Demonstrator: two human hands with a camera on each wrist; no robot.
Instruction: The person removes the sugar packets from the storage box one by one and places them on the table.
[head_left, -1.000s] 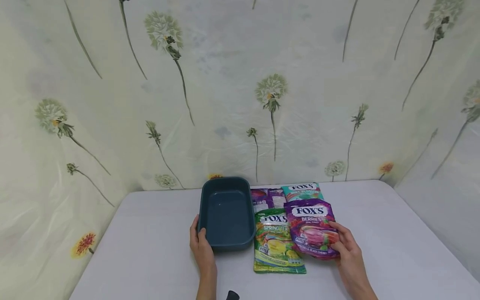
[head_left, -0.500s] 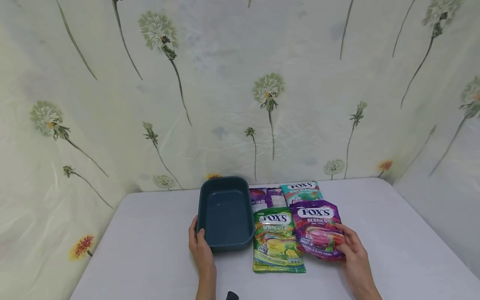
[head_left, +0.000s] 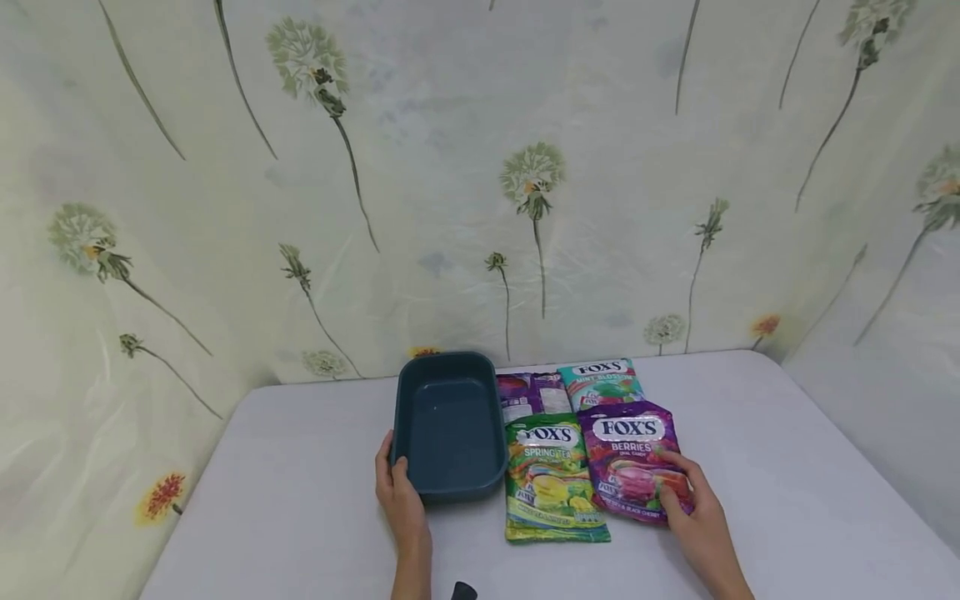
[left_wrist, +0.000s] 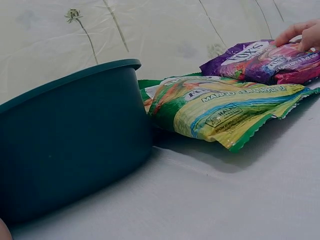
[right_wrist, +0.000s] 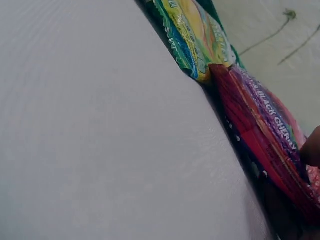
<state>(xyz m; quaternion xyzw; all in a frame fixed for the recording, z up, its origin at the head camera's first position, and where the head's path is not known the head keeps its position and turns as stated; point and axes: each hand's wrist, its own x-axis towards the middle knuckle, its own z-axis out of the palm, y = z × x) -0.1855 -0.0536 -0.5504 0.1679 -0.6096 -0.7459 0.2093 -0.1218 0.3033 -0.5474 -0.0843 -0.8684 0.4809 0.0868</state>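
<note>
My left hand (head_left: 402, 498) grips the near left side of a dark blue plastic basin (head_left: 450, 433), thumb over its rim; the basin holds nothing. A purple Berries candy bag (head_left: 632, 467) lies face up at the right of the group, with my right hand (head_left: 697, 517) resting on its right side. In the left wrist view, that hand's finger and thumb (left_wrist: 302, 47) touch the bag's top. Against the bag's left edge is a green and yellow Spring Tea candy bag (head_left: 551, 483), beside the basin. The right wrist view shows the Berries bag's edge with my thumb (right_wrist: 311, 150) on it.
Behind these lie a teal Mint Blossom candy bag (head_left: 602, 383) and purple packaging (head_left: 532, 396), partly covered. All of it stands on a white table (head_left: 300, 500). A flower-printed sheet (head_left: 450, 167) hangs at the table's far edge. A small black object (head_left: 464, 591) shows at the bottom.
The Berries bag has shifted right, off the Spring Tea bag to beside it, and lies flatter. My right hand has slid a little left over it. Left hand and basin stay put.
</note>
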